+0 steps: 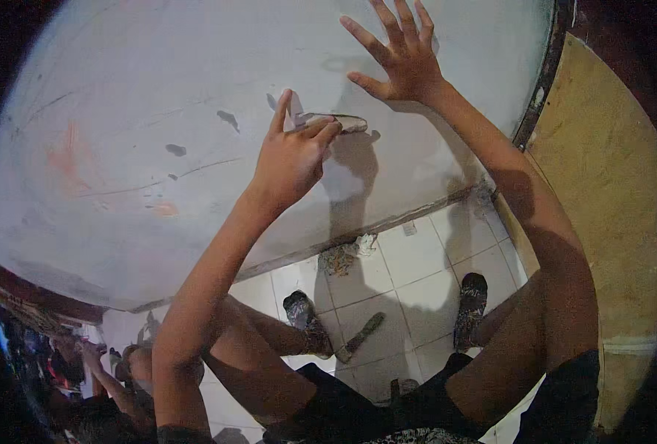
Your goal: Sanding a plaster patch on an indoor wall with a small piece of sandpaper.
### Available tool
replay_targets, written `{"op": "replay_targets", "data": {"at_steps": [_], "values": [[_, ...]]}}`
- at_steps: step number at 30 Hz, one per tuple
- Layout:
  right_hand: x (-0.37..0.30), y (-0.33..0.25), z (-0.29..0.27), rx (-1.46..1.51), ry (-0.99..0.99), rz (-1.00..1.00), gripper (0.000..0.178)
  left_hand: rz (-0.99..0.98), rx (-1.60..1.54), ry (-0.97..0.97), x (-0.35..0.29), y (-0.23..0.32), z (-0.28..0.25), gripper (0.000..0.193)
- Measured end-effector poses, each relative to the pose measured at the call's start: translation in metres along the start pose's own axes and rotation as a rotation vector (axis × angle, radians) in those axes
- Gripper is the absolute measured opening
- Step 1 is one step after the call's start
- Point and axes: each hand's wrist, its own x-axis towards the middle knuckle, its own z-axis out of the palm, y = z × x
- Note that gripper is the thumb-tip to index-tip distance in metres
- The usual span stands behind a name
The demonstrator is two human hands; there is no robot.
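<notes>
My left hand (290, 161) is at the pale, scuffed wall (195, 66), its index finger stretched upward. The other fingers are closed around a narrow, flat, blade-like tool (354, 124) with a rounded end, lying nearly level; its exact kind is unclear. Higher and to the right, my right hand (406, 63) is spread against or close to the wall with nothing in it. Dark chipped patches (228, 118) and pinkish stains mark the wall left of my left hand.
Between my feet, a long dark-ended tool (361, 337) lies on white floor tiles (373, 296). Debris (338, 261) and crumpled white scraps (365, 244) lie along the wall's foot. A yellow-brown panel (602, 148) stands at right. Another person (114, 385) is at lower left.
</notes>
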Motion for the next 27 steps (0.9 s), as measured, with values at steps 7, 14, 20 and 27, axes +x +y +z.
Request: {"op": "replay_targets", "data": {"at_steps": [7, 14, 20, 27], "values": [[-0.006, 0.003, -0.002, 0.017, 0.004, -0.001, 0.081, -0.035, -0.009, 0.015, -0.021, -0.004, -0.005, 0.043], [-0.005, 0.001, -0.001, 0.020, 0.005, -0.002, 0.079, -0.045, -0.013, 0.049, -0.019, -0.003, 0.009, 0.045], [0.000, -0.004, 0.000, -0.001, 0.014, -0.014, 0.080, -0.032, 0.000, 0.030, -0.006, 0.010, 0.013, 0.048], [-0.002, 0.000, 0.001, -0.017, 0.037, -0.014, 0.081, -0.007, -0.039, 0.045, -0.014, 0.006, 0.008, 0.045]]}}
